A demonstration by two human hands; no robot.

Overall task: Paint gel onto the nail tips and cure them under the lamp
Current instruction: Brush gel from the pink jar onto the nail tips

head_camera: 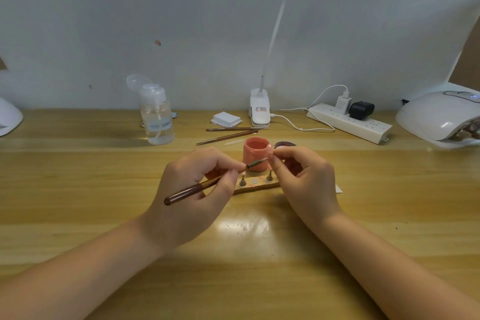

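My left hand (pixel 197 189) grips a dark brown nail brush (pixel 207 183), its bristle end pointing right toward a small pink nail tip (pixel 270 149). My right hand (pixel 304 176) pinches that nail tip between thumb and forefinger, just in front of an open pot of coral gel (pixel 255 153). Below the hands lies a wooden holder strip (pixel 259 186) with two small metal stands on it. The pot's dark lid (pixel 284 144) sits behind my right hand. A white curing lamp (pixel 439 119) stands at the far right edge of the desk.
On the wooden desk (pixel 233 254) stand a clear pump bottle (pixel 157 114), a clip-on desk lamp (pixel 259 112), a stack of white wipes (pixel 226 119), two spare brushes (pixel 231 132) and a power strip (pixel 348 122). Part of another white device (pixel 9 118) shows at the left edge.
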